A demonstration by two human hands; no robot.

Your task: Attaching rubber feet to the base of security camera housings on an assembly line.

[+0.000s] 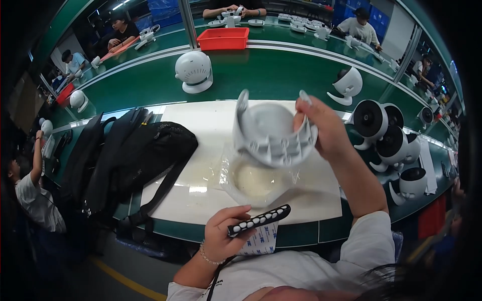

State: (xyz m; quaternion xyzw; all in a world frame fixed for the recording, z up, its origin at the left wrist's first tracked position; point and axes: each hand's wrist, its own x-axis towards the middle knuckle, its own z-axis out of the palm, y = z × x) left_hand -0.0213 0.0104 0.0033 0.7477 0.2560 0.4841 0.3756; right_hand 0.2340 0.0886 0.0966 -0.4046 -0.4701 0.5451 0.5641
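Right hand grips white shell, frame centre — left hand, apart, clasps black strip, lower centre. One-sided grip could let shell tilt and drop.

Glare on white mat; edges dark, bent.

Singles and repeats, counted
One shell, one dotted item, one clear wrapper, one white mat; at least six round units, at least two red bins.
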